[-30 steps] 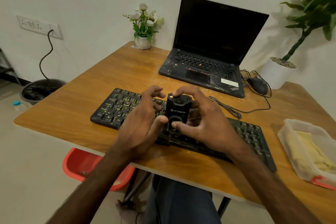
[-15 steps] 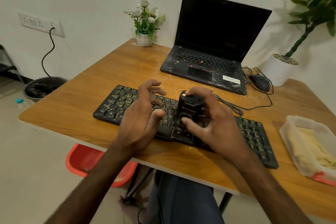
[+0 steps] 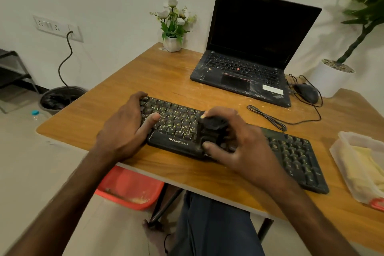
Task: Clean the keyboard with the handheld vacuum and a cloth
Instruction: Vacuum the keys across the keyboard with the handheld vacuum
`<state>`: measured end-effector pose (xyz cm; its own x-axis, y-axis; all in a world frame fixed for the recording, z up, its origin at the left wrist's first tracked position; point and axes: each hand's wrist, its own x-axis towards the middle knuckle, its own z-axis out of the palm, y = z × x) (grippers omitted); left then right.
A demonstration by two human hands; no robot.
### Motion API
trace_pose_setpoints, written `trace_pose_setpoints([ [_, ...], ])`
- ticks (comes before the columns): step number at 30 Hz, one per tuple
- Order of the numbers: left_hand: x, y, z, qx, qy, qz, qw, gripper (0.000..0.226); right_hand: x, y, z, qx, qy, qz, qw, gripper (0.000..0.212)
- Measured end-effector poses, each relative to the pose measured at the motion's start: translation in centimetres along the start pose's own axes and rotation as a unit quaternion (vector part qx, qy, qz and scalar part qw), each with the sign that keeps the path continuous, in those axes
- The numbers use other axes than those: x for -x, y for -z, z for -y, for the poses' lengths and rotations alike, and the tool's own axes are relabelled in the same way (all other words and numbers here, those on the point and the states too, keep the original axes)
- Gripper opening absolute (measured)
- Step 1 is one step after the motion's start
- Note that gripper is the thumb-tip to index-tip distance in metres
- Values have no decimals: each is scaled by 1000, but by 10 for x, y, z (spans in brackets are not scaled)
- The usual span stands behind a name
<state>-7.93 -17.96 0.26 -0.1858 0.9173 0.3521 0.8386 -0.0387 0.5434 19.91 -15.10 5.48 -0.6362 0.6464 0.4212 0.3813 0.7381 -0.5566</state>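
A black keyboard (image 3: pixel 291 151) with yellow-lit keys lies across the wooden table (image 3: pixel 166 77). My right hand (image 3: pixel 239 141) grips the small black handheld vacuum (image 3: pixel 212 127), which stands on the keyboard's middle keys. My left hand (image 3: pixel 126 129) grips the keyboard's left end, fingers over its far edge and thumb lying on the keys. A yellow cloth (image 3: pixel 365 164) lies in a clear plastic box (image 3: pixel 340 141) at the table's right edge.
An open black laptop (image 3: pixel 249 52) sits behind the keyboard. A black mouse (image 3: pixel 306 92) and its coiled cable (image 3: pixel 268 118) lie to its right. A small flower pot (image 3: pixel 172 42) and a large white planter (image 3: pixel 330 79) stand at the back. A red basin (image 3: pixel 131 191) sits under the table.
My left hand let go of the vacuum and moved left to the keyboard's end. My right hand slid the vacuum slightly right along the keys.
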Motion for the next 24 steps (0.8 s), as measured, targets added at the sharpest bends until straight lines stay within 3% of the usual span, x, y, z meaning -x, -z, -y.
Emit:
trace_pose_setpoints([
  [3,-1,0,1,0,-3,-8,1000,98,-3,10,-9,-14,-26,-52,998,68],
  [8,0,1,5,78,-1,-9,997,103,12,-1,2,-9,0,-4,1000,69],
  [12,-1,3,7,144,16,-12,989,104,0,9,-7,-4,-28,-64,998,68],
  [16,0,5,5,172,13,-8,985,107,3,-10,12,-30,4,26,999,70],
  [22,0,5,6,184,26,-7,982,109,-30,-12,3,-24,-12,-28,999,66],
  [24,-1,5,6,186,30,-2,982,109,-26,-13,7,-49,-11,0,999,65],
])
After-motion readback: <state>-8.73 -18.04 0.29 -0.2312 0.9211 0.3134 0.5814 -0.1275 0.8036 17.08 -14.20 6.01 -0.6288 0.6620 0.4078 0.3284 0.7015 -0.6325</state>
